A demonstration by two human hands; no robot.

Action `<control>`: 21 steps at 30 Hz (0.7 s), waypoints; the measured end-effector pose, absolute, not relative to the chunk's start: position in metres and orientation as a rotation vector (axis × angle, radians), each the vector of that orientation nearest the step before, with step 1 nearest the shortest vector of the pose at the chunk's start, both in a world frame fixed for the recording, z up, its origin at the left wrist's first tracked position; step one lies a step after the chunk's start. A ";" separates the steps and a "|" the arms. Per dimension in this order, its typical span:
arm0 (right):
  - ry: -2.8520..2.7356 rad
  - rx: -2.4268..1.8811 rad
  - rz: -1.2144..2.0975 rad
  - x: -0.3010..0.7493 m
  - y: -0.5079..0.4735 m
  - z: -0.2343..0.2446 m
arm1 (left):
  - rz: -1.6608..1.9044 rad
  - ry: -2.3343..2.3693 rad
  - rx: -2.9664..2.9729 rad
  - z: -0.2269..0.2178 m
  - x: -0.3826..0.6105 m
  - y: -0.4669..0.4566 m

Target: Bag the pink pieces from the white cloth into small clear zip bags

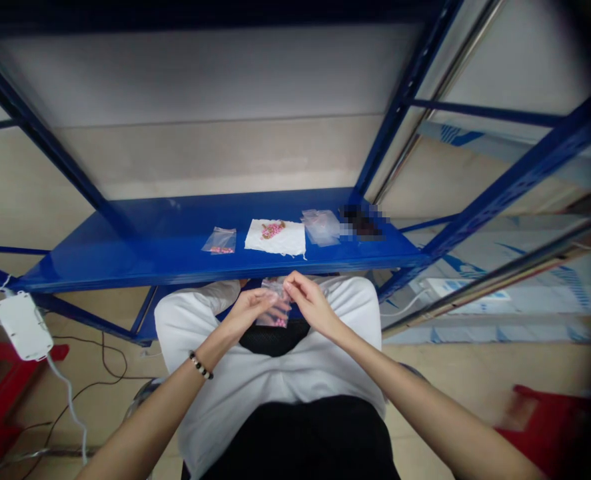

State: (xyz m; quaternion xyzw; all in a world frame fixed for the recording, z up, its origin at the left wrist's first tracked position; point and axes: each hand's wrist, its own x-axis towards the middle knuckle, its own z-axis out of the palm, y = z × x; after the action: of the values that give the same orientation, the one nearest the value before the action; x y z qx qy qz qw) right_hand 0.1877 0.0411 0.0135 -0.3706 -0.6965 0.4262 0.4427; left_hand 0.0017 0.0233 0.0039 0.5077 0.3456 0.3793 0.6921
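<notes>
Between my hands, over my lap, hangs a small clear zip bag (276, 312) with a few pink beads at its bottom. My left hand (252, 305) pinches its left side near the top. At the top right corner, my right hand (306, 297) has its thumb and fingertips closed on the bag's edge. On the blue shelf in front lies a white cloth (255, 241) with a pile of pink and brownish beads (274, 230). Left of it are filled zip bags (221, 241) with pink beads. A stack of clear bags (321, 227) lies to its right.
A dark, pixelated object (362, 222) lies at the right end of the blue shelf (140, 233). Blue uprights frame both sides. A white box with cables (22, 325) hangs at the left; red stools (540, 423) stand on the floor either side.
</notes>
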 end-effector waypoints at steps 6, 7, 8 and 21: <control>-1.792 -0.934 0.969 0.185 0.042 0.009 | 0.901 0.807 1.174 -0.005 0.007 0.026; -1.778 -0.934 0.968 0.185 0.044 0.008 | 0.913 0.828 1.188 -0.005 0.007 0.026; -1.758 -0.936 0.960 0.185 0.049 0.006 | 0.923 0.847 1.197 -0.005 0.008 0.026; -2.075 -1.366 0.228 0.203 0.224 0.059 | 1.013 0.917 1.189 -0.003 0.005 0.033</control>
State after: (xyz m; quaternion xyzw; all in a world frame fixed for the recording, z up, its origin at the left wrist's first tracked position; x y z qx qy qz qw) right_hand 0.2034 0.2235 0.0587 -0.5193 -0.7886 0.0867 0.3177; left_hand 0.0048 0.0330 -0.0030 0.5164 0.3985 0.4399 0.6172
